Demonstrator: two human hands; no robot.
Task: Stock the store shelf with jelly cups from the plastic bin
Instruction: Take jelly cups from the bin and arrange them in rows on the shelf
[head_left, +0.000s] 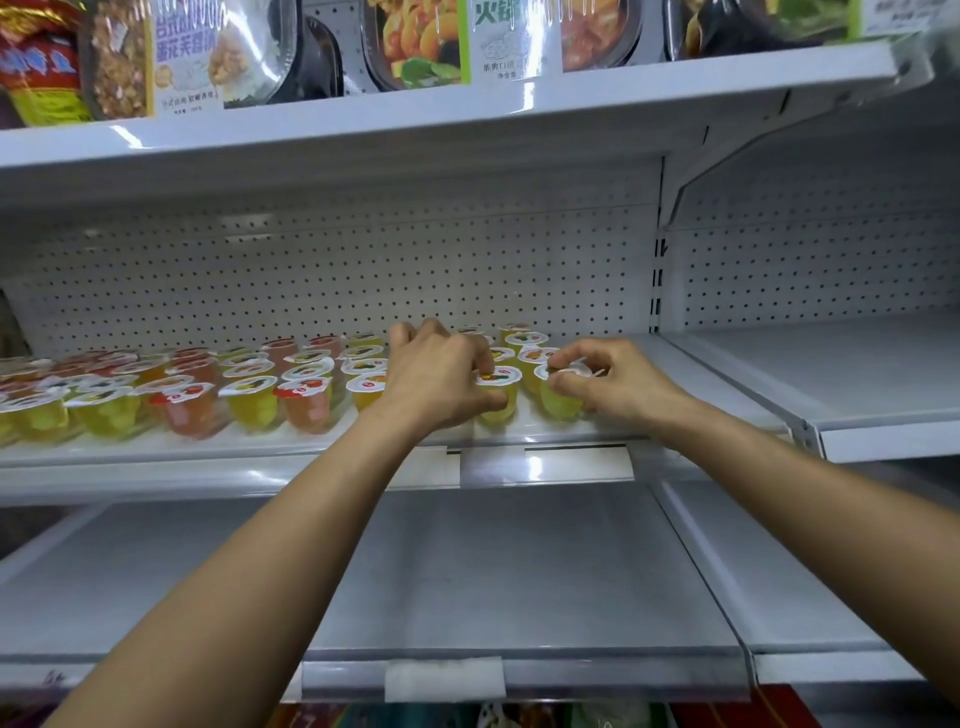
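**Inspector:** Surface and surroundings?

**Clerk:** A white middle shelf (644, 358) in a store rack, backed by a white perforated back panel (311, 270). The upper shelf (363, 119) carries printed food packs (415, 41). A grey lower shelf (467, 571) sits nearer and beneath.

**Inspector:** Location of the stock?

**Clerk:** The jelly cups (249, 389) stand upright in rows on the middle shelf, lids up, red, orange and yellow-green. They run from the left edge of view to right of centre, close together, front row near the shelf lip.

**Inspector:** Condition of the hands?

**Clerk:** Both reach over the shelf at the right end of the rows. The left hand (441, 379) has its fingers curled over the lid of a yellow cup (500, 397), thumb against its near side. The right hand (615, 384) pinches the lid rim of a green cup (560, 402), just beside the yellow one. Both cups rest on the shelf.

**Inspector:** Edges and room to move?

**Clerk:** A clear price rail (545, 462) runs along the front lip, directly below both wrists. To the right of the green cup, white shelf surface shows up to the slotted upright (658, 260). Beyond it lies a neighbouring shelf (831, 374). The lower shelf's rail bears a blank label (444, 678).
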